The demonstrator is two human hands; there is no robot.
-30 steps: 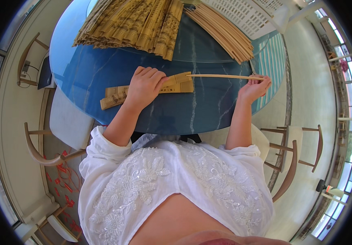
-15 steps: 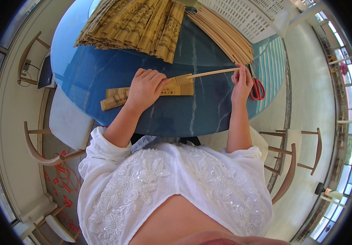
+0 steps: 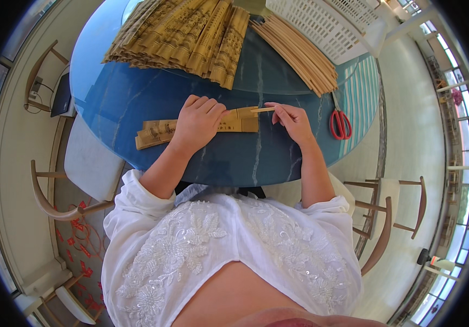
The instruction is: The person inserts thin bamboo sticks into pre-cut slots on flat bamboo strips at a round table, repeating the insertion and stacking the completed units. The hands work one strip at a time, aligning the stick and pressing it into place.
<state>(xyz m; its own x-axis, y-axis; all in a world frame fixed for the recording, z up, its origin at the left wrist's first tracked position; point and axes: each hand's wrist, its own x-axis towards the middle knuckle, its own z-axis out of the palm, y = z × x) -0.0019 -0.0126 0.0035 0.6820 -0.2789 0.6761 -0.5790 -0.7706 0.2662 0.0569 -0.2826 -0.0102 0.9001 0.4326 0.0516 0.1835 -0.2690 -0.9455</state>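
My left hand [image 3: 199,121] presses down on a folded tan paper fan strip [image 3: 155,132] that lies flat on the blue round table [image 3: 229,158]. My right hand [image 3: 294,121] pinches the end of a thin bamboo stick [image 3: 263,109], most of which is slid into the right end of the folded strip. Only a short stub of the stick shows between my two hands.
A pile of folded tan fans [image 3: 185,32] lies at the table's far side, with a bundle of bamboo sticks [image 3: 300,52] and a white basket [image 3: 327,22] to the right. Red scissors [image 3: 340,124] lie right of my right hand. Wooden chairs [image 3: 392,218] stand around.
My right hand has moved left toward the left hand, pushing the long stick into the folded strip until only a short end shows. The scissors are now uncovered.
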